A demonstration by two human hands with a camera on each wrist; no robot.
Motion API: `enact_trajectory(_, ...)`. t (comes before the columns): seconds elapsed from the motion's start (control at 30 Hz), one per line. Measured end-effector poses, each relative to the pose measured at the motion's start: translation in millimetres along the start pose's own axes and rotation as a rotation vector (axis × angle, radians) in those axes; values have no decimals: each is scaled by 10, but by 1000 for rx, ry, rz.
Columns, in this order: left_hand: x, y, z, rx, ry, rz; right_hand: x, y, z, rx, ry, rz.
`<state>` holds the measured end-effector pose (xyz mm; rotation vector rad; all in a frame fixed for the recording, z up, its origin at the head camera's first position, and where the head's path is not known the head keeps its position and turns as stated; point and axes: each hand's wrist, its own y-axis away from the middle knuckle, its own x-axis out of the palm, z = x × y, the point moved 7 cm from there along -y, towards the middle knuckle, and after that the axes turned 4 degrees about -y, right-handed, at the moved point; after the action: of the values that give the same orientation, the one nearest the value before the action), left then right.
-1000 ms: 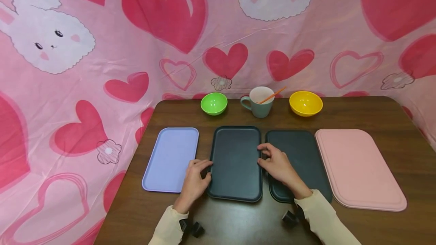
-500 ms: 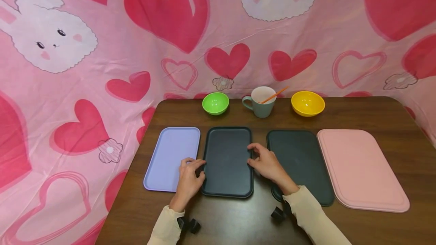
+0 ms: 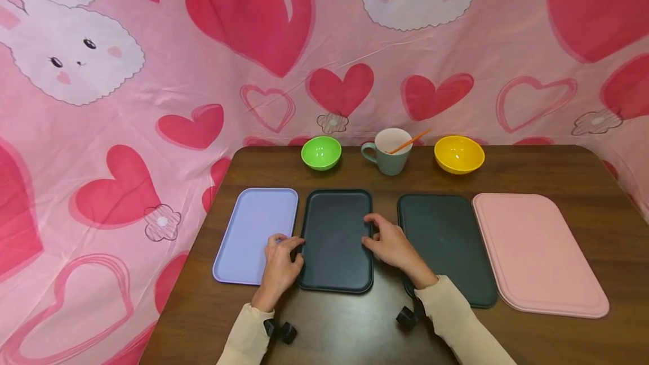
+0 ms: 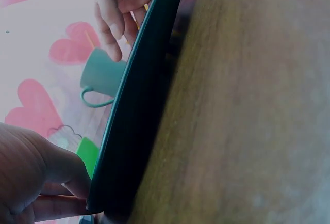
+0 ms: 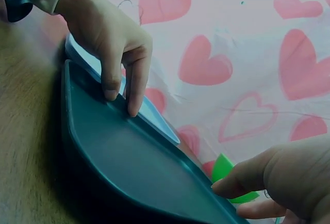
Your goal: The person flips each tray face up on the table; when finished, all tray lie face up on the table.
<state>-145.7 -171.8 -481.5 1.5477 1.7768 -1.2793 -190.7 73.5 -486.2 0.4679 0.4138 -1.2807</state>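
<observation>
A dark green rectangular tray (image 3: 336,241) with a raised rim lies just right of a lavender tray (image 3: 253,224) in the head view. My left hand (image 3: 279,266) grips its left edge, thumb and fingers at the rim, with the hand over the lavender tray's lower right corner. Opposite, my right hand (image 3: 392,246) holds the right edge between thumb and fingers. Both hands (image 5: 116,53) show at the rim in the right wrist view. From the left wrist view, the tray's side (image 4: 139,105) is dark, and whether its underside touches the table cannot be made out.
To the right lie a second dark green tray (image 3: 451,252) and a pink board-like tray (image 3: 537,252). Along the table's back edge stand a green bowl (image 3: 321,154), a grey-green mug (image 3: 391,159) with an orange stick in it, and a yellow bowl (image 3: 459,155). A heart-patterned cloth (image 3: 213,117) hangs behind.
The dark green tray has moved left toward the lavender tray, with both hands at its edges. The gap to the second dark tray is wider. In the last half second it shifts only slightly.
</observation>
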Motion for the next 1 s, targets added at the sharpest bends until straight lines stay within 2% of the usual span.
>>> enact_trajectory(0.43,4,-11,22,27,-28,-39,11,-28,15,-32,28,-31)
enact_trajectory(1.0,-52,-18,-35,49,-27,-63,-25,-13,4,-40,3,0)
